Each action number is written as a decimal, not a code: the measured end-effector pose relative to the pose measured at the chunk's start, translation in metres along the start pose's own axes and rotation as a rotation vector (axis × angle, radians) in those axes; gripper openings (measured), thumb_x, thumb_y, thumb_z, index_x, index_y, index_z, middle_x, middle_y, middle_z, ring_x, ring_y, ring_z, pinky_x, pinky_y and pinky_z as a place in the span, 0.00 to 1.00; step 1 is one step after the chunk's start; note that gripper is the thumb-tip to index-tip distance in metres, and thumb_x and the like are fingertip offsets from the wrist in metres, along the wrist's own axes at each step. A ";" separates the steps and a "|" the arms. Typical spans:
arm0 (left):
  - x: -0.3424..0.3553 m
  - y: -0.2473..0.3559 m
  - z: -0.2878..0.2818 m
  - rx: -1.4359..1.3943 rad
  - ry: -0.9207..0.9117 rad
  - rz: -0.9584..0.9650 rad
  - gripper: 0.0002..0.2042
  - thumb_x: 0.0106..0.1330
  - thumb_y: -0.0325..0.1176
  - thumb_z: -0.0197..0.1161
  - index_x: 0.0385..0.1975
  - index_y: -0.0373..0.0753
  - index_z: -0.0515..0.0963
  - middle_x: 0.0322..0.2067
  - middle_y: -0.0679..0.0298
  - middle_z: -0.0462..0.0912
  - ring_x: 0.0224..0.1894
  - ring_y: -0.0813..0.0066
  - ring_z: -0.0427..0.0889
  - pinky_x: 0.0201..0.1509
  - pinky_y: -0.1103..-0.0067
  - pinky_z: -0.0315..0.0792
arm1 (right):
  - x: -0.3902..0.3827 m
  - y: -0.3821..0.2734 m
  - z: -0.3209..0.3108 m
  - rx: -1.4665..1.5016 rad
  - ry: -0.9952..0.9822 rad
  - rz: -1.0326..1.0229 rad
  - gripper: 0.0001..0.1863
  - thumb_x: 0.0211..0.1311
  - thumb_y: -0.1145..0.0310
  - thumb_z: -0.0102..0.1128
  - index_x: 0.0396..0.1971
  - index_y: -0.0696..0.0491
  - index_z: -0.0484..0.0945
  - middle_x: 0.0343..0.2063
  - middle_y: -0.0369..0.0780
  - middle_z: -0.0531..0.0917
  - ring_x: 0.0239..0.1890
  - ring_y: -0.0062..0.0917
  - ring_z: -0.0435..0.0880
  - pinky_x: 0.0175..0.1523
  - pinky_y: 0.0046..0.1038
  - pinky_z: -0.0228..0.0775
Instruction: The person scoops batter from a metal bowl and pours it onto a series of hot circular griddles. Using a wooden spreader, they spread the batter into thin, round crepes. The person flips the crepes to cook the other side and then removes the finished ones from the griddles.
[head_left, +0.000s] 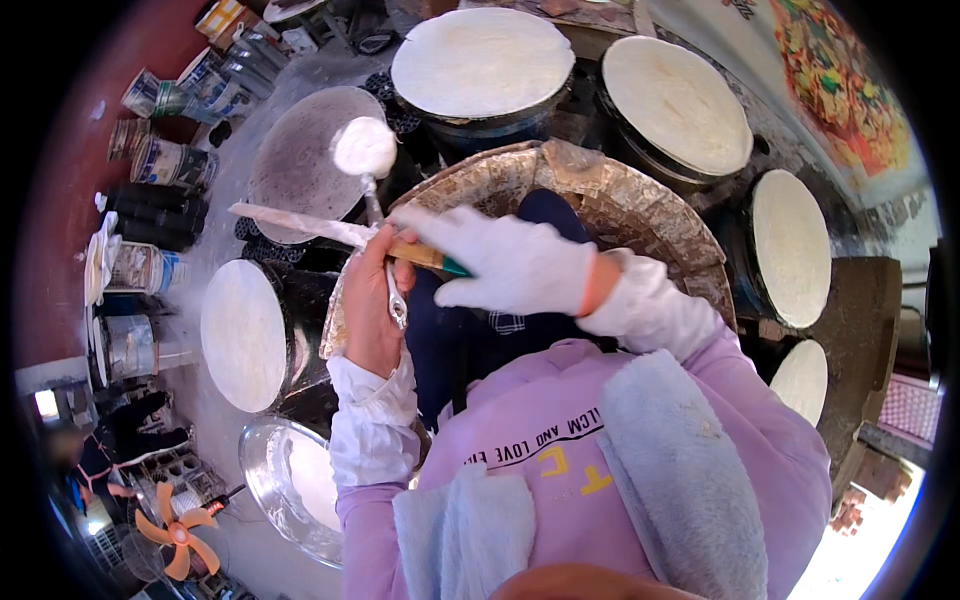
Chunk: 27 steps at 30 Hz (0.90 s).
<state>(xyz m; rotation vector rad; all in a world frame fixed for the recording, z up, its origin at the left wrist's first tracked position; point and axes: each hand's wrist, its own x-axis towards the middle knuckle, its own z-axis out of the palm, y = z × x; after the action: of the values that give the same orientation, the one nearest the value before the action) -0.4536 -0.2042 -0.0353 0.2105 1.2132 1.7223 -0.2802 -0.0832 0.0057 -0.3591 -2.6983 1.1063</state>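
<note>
My bare left hand (372, 305) grips the thin metal handle of a ladle (364, 148) whose bowl is heaped with white batter. The bowl hovers over the right edge of a bare grey round griddle (290, 165). My right hand (512, 264), in a white glove, closes on the wooden, green-tipped handle of a long flat spatula (290, 222). The blade points left, crosses the ladle handle and is smeared with batter. Both hands meet just above a shallow woven tray (640, 215) in front of me.
Round griddles covered with thin white sheets ring me: at the back (482, 62), back right (678, 100), right (790, 245), lower right (802, 380) and left (243, 333). A metal basin of batter (285, 480) sits lower left. Tins (165, 160) and an orange fan (178, 530) stand along the left.
</note>
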 end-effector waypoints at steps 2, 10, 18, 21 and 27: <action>0.012 0.011 -0.014 0.108 0.038 0.064 0.12 0.76 0.37 0.56 0.46 0.34 0.73 0.32 0.60 0.82 0.16 0.84 0.67 0.19 0.87 0.61 | 0.031 0.004 0.022 0.017 -0.107 0.058 0.39 0.65 0.62 0.58 0.74 0.44 0.53 0.46 0.52 0.82 0.42 0.48 0.84 0.46 0.44 0.78; 0.076 0.094 -0.055 0.364 0.240 0.159 0.11 0.73 0.39 0.60 0.41 0.38 0.71 0.27 0.66 0.78 0.15 0.86 0.66 0.17 0.86 0.59 | 0.088 0.071 -0.022 0.715 0.130 0.372 0.34 0.65 0.67 0.58 0.72 0.43 0.64 0.21 0.29 0.74 0.19 0.09 0.70 0.23 0.13 0.64; 0.233 0.072 -0.091 0.656 0.179 0.116 0.14 0.69 0.32 0.57 0.51 0.35 0.73 0.24 0.64 0.77 0.19 0.72 0.76 0.22 0.76 0.69 | 0.181 0.115 0.048 0.922 0.140 0.410 0.27 0.68 0.63 0.59 0.67 0.47 0.71 0.19 0.29 0.72 0.17 0.11 0.66 0.22 0.19 0.61; 0.274 0.037 -0.154 1.314 0.420 0.398 0.24 0.68 0.34 0.57 0.64 0.40 0.67 0.31 0.56 0.80 0.27 0.56 0.82 0.30 0.64 0.74 | 0.186 0.130 0.068 0.944 0.213 0.480 0.28 0.69 0.65 0.56 0.69 0.48 0.69 0.21 0.29 0.74 0.17 0.12 0.67 0.21 0.19 0.61; 0.235 0.060 -0.170 1.871 0.663 0.500 0.29 0.67 0.37 0.57 0.70 0.50 0.64 0.42 0.53 0.81 0.41 0.50 0.84 0.43 0.58 0.76 | 0.207 0.120 0.111 1.045 0.284 0.456 0.30 0.71 0.65 0.53 0.72 0.48 0.63 0.24 0.31 0.75 0.20 0.13 0.68 0.23 0.20 0.65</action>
<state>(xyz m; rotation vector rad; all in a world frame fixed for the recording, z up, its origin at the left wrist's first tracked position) -0.7131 -0.1277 -0.1566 1.1263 3.1235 0.3539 -0.4904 -0.0121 -0.1374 -0.8395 -1.5097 2.1615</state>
